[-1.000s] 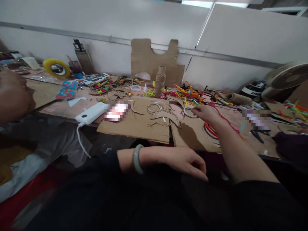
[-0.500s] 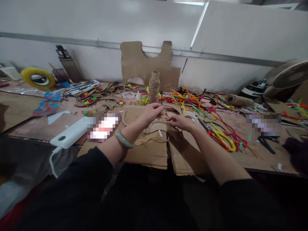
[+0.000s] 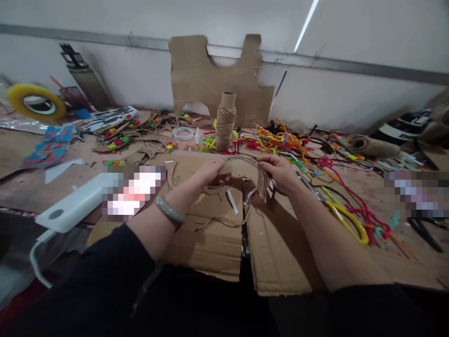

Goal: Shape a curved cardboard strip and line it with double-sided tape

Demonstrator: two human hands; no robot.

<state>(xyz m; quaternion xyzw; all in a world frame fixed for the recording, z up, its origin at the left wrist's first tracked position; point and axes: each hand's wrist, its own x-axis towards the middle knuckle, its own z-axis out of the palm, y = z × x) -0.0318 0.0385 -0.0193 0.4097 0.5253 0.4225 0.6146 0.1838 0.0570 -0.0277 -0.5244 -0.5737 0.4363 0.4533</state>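
Note:
A curved band covered in rows of brown twine [image 3: 264, 180] arches between my hands above the cardboard sheets. My left hand [image 3: 213, 172] grips its left end with fingers curled around it. At the right side of the curve, my right hand [image 3: 278, 172] pinches the band between thumb and fingers. Under it, a loose length of twine [image 3: 224, 218] trails over the cardboard [image 3: 213, 248]. White strips [image 3: 232, 201] lie near the gap between the two sheets. Just beyond my hands stands a cone of twine [image 3: 225, 126] on a cardboard tube.
Yellow-handled scissors [image 3: 345, 220] and tangled coloured cords [image 3: 280, 140] lie to the right. On the left are a white power bank [image 3: 79, 201] with a cable, a blurred phone [image 3: 135, 193] and twine pieces with colourful trim [image 3: 117, 135]. Cut cardboard [image 3: 217, 79] leans against the wall.
My hands have moved apart and the curved piece is now held up between them, its twine rows facing me. The view has shifted closer to the table.

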